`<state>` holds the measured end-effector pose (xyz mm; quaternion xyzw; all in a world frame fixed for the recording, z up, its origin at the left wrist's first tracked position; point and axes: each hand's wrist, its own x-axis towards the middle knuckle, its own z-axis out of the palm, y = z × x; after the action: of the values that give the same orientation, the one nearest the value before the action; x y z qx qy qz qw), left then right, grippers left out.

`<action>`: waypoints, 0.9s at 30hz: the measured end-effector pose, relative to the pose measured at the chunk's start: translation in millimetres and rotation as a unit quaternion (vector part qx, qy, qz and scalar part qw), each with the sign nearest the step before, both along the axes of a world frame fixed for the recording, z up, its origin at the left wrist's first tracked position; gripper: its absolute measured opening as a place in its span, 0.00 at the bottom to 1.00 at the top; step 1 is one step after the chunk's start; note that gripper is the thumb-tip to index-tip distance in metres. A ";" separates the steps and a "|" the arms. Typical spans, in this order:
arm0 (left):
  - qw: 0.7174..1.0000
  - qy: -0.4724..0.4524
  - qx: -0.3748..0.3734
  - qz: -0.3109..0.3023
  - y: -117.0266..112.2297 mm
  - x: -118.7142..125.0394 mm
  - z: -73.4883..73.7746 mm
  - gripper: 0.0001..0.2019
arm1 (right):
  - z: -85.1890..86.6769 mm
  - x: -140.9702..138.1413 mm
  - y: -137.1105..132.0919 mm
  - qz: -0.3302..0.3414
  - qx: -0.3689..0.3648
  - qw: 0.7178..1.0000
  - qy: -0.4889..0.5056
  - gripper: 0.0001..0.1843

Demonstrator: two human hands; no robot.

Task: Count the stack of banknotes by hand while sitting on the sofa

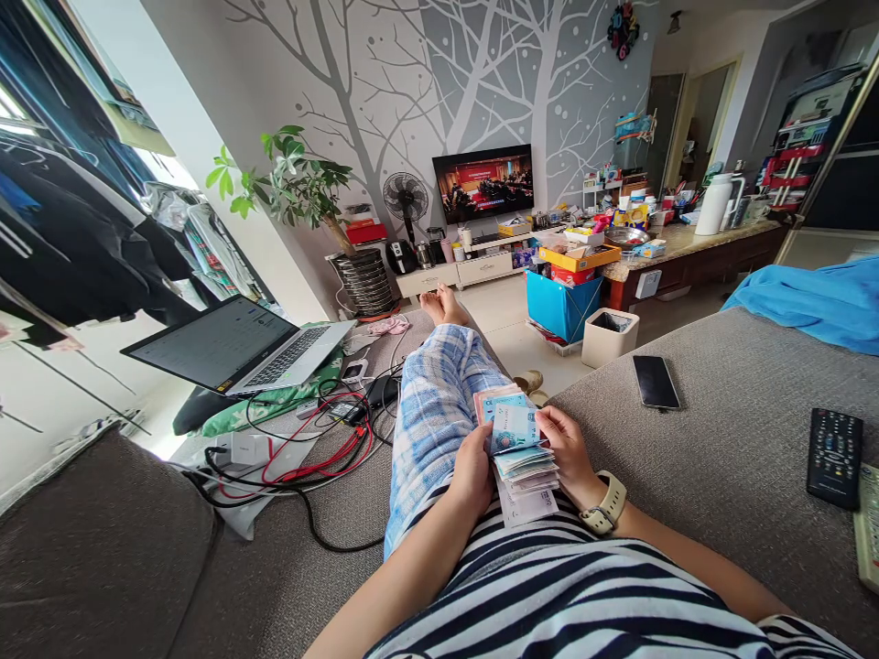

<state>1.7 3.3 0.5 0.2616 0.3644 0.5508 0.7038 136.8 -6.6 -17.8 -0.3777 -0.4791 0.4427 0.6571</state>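
A fanned stack of banknotes [526, 469] lies between my two hands, above my lap. My left hand [473, 465] grips the stack from its left side, thumb on top. With thumb and fingers, my right hand [567, 448] pinches the right edge of a blue banknote [515, 426] on top. Pinkish notes stick out behind it, and paler, purplish ones spread out below toward my striped shirt. A cream watch [605, 505] is on my right wrist. My outstretched legs in blue plaid trousers [439, 394] rest on the sofa.
On the grey sofa [728, 439], a phone [656, 382] and a black remote control [834, 458] lie to the right. An open laptop [240, 348] and tangled cables [330, 458] are at left. Beyond stand a blue box [563, 307], a bin [609, 339] and a television [484, 183].
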 end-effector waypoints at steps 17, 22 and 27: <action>1.000 -0.009 -0.009 -0.004 -0.6 -0.1 -1.0 0.11 | 1.8 -0.2 -0.2 -0.004 -0.011 1.000 -0.010 0.17; 1.000 -0.003 -0.001 -0.009 -0.8 -0.4 -0.9 0.11 | 2.7 0.0 -1.0 -0.008 -0.016 1.000 -0.014 0.18; 1.000 -0.004 0.005 -0.008 -1.4 -0.4 -1.1 0.11 | 1.0 0.1 -0.4 -0.009 -0.016 1.000 -0.017 0.18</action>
<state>1.3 1.8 -0.6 0.2661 0.3561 0.5480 0.7086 137.0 -6.9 -16.8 -0.4001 -0.4798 0.4378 0.6466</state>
